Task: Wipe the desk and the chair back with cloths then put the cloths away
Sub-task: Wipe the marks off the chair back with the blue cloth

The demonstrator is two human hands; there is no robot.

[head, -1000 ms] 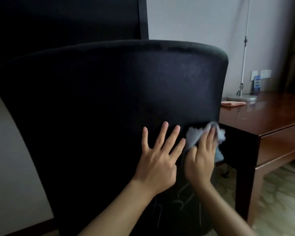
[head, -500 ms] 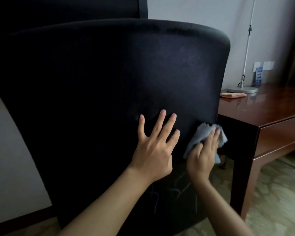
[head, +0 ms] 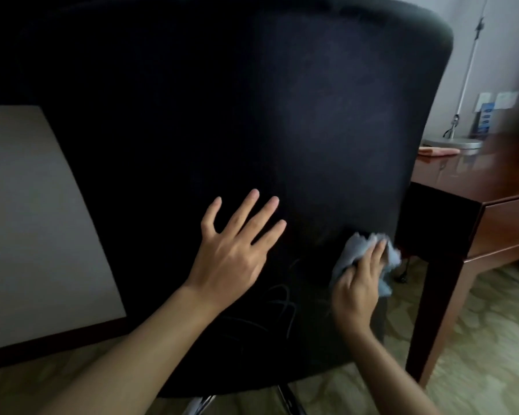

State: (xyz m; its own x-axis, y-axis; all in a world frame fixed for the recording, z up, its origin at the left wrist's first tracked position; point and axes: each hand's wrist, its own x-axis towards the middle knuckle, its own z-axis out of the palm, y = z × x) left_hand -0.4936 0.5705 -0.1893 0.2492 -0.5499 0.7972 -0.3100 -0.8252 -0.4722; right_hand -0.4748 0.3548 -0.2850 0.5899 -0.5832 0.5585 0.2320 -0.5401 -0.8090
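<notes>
- A dim room with a pale wall, patterned floor and a wooden desk (head: pixel 474 187) at right, where a lamp base (head: pixel 453 142) stands beside a folded orange cloth (head: pixel 438 151).
- The black chair back (head: pixel 222 115) fills the view, upright, its long axis running side to side, its outer face turned toward the camera.
- The left hand (head: pixel 234 253) lies flat against the chair back, fingers straight and spread, holding nothing.
- The right hand (head: pixel 357 286) presses a crumpled grey-blue cloth (head: pixel 363 259) to the lower right part of the chair back, near the edge by the desk; the fingers lie over the cloth, the thumb tucked at its side.
- Compared with half a second ago, the cloth sits lower on the chair back and the left hand has dropped with it; the camera has come closer.
- That suggests the wiping stroke is travelling down the right side, with the chair back partly covered and the putting-away of both cloths not yet begun.
</notes>
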